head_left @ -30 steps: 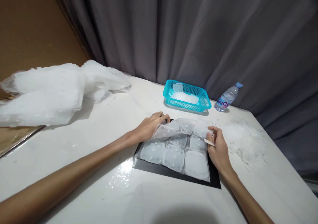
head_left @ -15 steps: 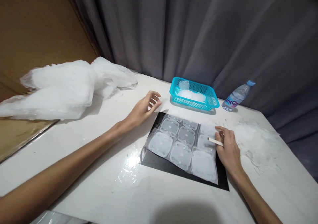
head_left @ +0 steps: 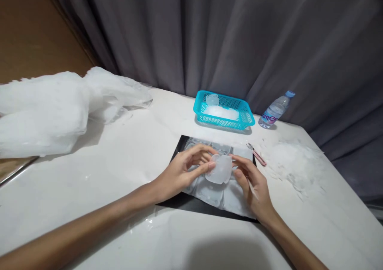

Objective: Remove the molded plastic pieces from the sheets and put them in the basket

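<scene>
A translucent white plastic piece (head_left: pixel 219 169), squarish with rounded corners, is pinched at its left edge by my left hand (head_left: pixel 187 168). At its upper right edge are the fingertips of my right hand (head_left: pixel 254 184), which also holds a thin white stick (head_left: pixel 253 189) against the palm. Under both hands lies a clear sheet of similar squarish pieces (head_left: pixel 209 192) on a black mat (head_left: pixel 191 204). Just right of the mat's upper corner rests a pink-handled tool (head_left: pixel 259 157).
A blue basket (head_left: pixel 221 122) with white pieces inside stands behind the mat, beside a water bottle (head_left: pixel 277 109). Clear scraps (head_left: pixel 299 164) lie at the right. Bulky white plastic bags (head_left: pixel 44 110) cover the left of the white table (head_left: pixel 119 162).
Both hands have come together over the sheet. My left hand now holds a loose translucent piece. The pink-handled tool now shows on the table. The view has shifted right.
</scene>
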The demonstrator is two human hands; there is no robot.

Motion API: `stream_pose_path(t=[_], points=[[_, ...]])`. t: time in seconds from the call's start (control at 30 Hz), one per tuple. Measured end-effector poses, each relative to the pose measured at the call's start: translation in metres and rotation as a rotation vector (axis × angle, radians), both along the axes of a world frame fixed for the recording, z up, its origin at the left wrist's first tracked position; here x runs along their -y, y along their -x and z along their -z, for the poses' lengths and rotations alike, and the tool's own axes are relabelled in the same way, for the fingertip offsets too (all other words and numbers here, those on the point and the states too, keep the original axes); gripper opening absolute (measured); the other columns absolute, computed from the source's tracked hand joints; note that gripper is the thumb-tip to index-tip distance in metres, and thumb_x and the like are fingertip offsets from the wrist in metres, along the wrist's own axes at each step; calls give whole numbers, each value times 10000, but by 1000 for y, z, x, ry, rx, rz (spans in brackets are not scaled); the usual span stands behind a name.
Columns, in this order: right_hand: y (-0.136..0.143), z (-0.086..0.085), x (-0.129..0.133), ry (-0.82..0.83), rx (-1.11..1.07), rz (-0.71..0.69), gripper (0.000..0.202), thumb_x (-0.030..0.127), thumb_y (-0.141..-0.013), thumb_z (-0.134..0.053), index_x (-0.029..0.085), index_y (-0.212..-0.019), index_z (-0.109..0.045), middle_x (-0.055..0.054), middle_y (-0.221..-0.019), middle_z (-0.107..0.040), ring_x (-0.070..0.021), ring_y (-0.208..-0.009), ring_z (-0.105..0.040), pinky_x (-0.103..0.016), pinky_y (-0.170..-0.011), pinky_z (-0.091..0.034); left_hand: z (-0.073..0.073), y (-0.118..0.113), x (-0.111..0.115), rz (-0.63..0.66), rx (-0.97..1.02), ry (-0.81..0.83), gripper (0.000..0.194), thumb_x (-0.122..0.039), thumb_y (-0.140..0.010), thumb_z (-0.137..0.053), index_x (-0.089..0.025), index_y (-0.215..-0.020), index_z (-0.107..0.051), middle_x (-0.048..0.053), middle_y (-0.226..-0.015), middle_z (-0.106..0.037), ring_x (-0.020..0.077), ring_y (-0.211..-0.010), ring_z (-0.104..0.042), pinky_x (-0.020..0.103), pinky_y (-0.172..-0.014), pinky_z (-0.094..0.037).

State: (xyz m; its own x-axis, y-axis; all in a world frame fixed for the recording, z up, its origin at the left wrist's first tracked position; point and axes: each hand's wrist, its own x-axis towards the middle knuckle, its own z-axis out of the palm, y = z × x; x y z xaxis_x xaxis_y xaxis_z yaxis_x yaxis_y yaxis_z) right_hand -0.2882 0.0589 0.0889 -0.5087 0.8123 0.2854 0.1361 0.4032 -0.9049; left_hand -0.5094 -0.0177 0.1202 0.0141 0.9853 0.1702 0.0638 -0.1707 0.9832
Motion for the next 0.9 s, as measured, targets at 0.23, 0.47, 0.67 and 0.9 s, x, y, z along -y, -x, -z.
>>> stream_pose_path(t=[0.23, 0.47, 0.67, 0.9], points=[[-1, -6, 6, 9, -32, 55, 199, 408, -979, -672, 221, -962, -741, -10, -813, -668, -143, -648, -522, -273, -600, -412, 3, -9, 2, 23, -55, 88, 185, -378, -980, -684, -202, -1032, -710, 11, -859, -704, 160, -800, -670, 273, -731, -526], [-8, -3, 9, -89, -7, 70, 144, 352, -1002, -664, 232, -940, -716, 3, -794, -599, -154, -712, -518, -292, -670, -415, -1, -5, 3, 18, -148, 64, 200, -376, -980, -684, -194, -920, -742, 16, -839, -734, 154, -778, -692, 247, -697, -528], [-9, -7, 10, -238, 11, 82, 90, 282, -1022, -635, 244, -958, -685, -5, -835, -636, -168, -748, -546, -307, -675, -422, -2, 1, 5, 15, -311, -54, 162, -340, -1002, -657, -218, -975, -760, 16, -911, -773, 158, -823, -711, 239, -717, -527], [-12, -4, 10, -406, -8, 68, 53, 228, -1019, -627, 251, -1002, -671, -31, -854, -688, -199, -785, -574, -331, -649, -424, 6, 6, 6, 55, -362, -187, 162, -279, -1038, -595, -228, -1058, -747, 42, -989, -784, 192, -917, -724, 292, -831, -557]])
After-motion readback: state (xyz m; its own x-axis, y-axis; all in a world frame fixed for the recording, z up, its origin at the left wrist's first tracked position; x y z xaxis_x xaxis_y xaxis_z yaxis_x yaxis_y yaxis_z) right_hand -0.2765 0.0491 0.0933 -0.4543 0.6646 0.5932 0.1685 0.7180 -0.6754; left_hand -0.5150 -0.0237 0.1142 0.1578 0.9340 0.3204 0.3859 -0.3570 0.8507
